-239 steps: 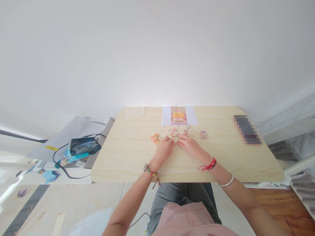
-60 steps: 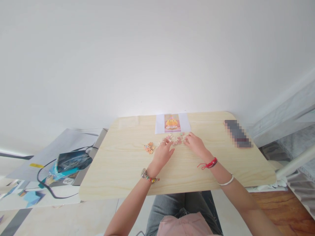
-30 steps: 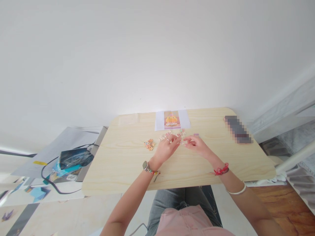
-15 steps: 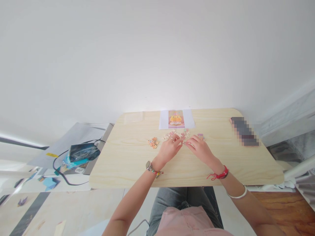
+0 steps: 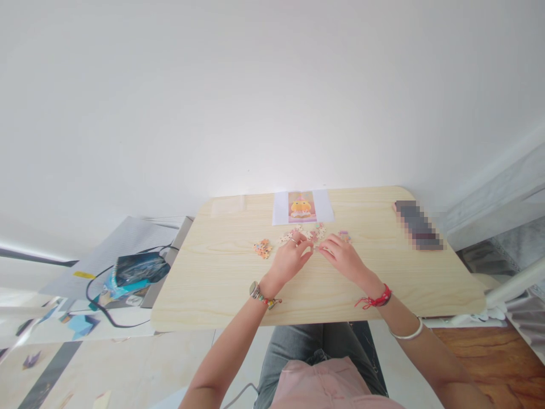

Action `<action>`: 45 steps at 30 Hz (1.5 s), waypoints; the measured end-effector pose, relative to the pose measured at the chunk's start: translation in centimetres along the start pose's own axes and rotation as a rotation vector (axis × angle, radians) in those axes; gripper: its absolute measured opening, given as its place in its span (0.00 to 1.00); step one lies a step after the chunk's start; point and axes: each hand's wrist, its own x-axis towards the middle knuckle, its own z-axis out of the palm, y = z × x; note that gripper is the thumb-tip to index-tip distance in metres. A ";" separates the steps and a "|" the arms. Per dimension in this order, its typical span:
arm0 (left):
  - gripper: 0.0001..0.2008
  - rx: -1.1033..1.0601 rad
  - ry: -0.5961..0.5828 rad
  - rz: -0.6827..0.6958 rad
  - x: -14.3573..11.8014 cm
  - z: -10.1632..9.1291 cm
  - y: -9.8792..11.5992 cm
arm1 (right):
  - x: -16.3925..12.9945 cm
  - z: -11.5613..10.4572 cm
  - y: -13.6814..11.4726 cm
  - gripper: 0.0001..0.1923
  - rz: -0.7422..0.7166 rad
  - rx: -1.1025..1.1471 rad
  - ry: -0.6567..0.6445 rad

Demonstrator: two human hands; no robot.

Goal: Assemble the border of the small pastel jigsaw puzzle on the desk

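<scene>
Nearest, the left hand point(image 5: 288, 260) and right hand point(image 5: 343, 257) are meeting fingertip to fingertip on the desk point(image 5: 221, 284), seemingly pinching small puzzle pieces point(image 5: 314, 234) just short of the reference picture point(image 5: 302, 207). The pieces are probably light, thin and stiff, best gripped by their edges.

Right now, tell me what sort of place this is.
Probably a room at home used as a hobby corner: a light wooden table against a bare white wall, jigsaw pieces scattered below a reference picture, and a wood floor.
</scene>
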 end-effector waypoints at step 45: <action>0.12 0.020 0.013 -0.329 -0.4 -0.5 -2.6 | 3.2 0.8 1.7 0.11 0.031 -0.169 -0.168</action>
